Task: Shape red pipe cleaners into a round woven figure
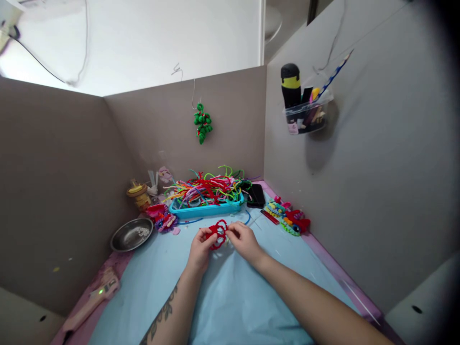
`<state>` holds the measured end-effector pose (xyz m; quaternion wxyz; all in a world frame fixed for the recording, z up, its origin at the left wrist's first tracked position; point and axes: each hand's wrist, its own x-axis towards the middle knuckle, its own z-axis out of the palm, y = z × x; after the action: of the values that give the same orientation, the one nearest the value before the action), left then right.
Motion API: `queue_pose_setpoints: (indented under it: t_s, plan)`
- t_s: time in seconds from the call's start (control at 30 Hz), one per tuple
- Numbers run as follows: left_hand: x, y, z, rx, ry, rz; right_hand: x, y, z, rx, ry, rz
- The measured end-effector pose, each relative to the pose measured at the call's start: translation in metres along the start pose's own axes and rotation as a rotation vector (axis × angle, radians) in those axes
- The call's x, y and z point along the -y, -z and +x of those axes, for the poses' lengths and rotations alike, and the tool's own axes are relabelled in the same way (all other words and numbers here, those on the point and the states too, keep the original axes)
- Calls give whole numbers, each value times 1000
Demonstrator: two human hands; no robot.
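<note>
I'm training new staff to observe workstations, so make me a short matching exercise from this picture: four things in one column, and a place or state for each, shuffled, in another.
Things
1. Red looped piece
2. Metal bowl
3. Green ornament
4. Pink glue gun

Places and states
A. Hangs in front of the back panel
B. Lies at the lower left of the picture, showing a green light
C. At the fingertips of the left hand and right hand
D. Holds small white bits

Right pairs: 1-C, 2-D, 3-A, 4-B
</note>
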<state>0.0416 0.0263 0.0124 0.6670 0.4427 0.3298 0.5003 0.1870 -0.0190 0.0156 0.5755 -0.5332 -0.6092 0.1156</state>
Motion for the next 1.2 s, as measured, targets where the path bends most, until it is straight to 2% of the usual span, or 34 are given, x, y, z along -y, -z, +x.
queue_pose_setpoints:
  t_s: [0.17, 0.43, 0.73, 1.0, 1.2]
  plan:
    - [-1, -2, -3, 73, 27, 7, 2, 2, 4, 17, -32, 80]
    - [1, -2, -4, 156, 68, -8, -4, -1, 2, 108, -137, 26]
    - [5, 0, -2, 106, 46, 9, -9, -7, -3, 152, -89, -10]
    - [3, 1, -2, 175, 92, 11, -24, -11, -2, 193, -86, -9]
    - [6, 0, -2, 171, 57, 37, -25, -14, 0, 217, -138, 1]
